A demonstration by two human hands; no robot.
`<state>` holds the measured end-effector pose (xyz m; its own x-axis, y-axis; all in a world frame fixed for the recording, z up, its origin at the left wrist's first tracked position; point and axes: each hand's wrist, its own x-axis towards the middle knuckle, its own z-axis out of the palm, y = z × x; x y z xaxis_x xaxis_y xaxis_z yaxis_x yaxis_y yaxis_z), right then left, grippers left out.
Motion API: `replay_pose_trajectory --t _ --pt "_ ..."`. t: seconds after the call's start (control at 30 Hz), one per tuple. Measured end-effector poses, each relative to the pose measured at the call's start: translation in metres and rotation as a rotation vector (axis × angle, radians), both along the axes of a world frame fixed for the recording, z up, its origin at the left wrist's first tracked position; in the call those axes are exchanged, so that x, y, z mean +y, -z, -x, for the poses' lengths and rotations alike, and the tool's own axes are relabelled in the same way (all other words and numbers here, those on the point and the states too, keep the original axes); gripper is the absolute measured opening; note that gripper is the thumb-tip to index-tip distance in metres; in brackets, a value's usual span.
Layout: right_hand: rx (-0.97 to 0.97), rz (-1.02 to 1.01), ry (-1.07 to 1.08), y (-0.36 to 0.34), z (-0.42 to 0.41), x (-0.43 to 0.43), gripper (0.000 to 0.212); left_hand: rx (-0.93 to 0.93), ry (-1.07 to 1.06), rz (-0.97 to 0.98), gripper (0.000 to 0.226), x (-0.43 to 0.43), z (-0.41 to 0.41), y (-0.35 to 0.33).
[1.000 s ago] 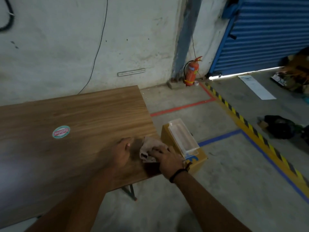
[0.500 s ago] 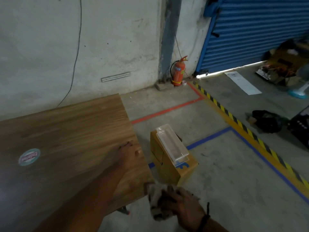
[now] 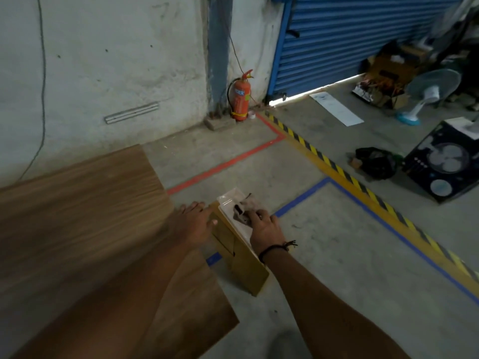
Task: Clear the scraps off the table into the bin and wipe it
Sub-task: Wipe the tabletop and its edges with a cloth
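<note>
Head view, the only one. A second ago both hands are at the table's right edge with the crumpled wad between them. Half a second ago the right hand has it off the edge, low over the floor. Now the right hand (image 3: pixel 264 230) is up over the cardboard box (image 3: pixel 246 270) that stands on the floor just right of the table (image 3: pixel 77 216), fingers curled round the crumpled wad (image 3: pixel 242 209). The wad is beige-brown; rag or scrap, cannot tell. It sits touching or just above the clear plastic tray (image 3: pixel 228 199) that lies across the box top; contact is not resolvable. Left hand (image 3: pixel 193 224) holds nothing: palm down, fingers straight, resting on the table at its right edge, fingertips reaching toward the box. The camera has swung right, and the round sticker seen earlier on the tabletop is out of frame. The visible tabletop shows no loose scraps, though its left part is cut off and blurred. Judgement: the gathered material has left the table and is at the bin, so this is the drop-off step. The tray covers much of the opening, so the release may land on it, not inside. Wiping appears either done or pending; the frames do not settle which. Fire extinguisher (image 3: pixel 241 97) stands far, against the wall.
</note>
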<state>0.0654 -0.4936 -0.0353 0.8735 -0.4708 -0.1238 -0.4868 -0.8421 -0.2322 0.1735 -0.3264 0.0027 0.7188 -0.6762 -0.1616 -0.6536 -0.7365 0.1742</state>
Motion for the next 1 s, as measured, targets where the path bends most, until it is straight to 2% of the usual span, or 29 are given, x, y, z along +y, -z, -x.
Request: replay_pose_trajectory --t 0.17,0.47,0.8,0.87,0.93,1.0 --pt "0.023 0.004 0.035 0.044 -0.041 -0.022 0.046 -0.009 -0.018 -0.018 0.051 0.008 -0.009 0.024" --pt "0.125 -0.014 0.056 0.138 -0.117 -0.042 0.041 -0.081 -0.043 0.117 0.064 0.014 -0.006 0.035" --pt "0.252 0.029 0.104 0.193 -0.142 -0.063 0.037 -0.114 -0.064 0.160 0.058 0.013 -0.008 0.046" --pt "0.247 -0.028 0.132 0.200 -0.141 -0.062 0.039 -0.118 -0.066 0.166 0.057 0.012 -0.008 0.046" --pt "0.249 -0.147 0.123 0.205 -0.140 -0.062 0.049 -0.116 -0.072 0.164 0.057 0.011 -0.008 0.047" --pt "0.222 -0.158 0.064 0.211 -0.143 -0.064 0.053 -0.116 -0.077 0.160 0.057 0.012 -0.009 0.048"
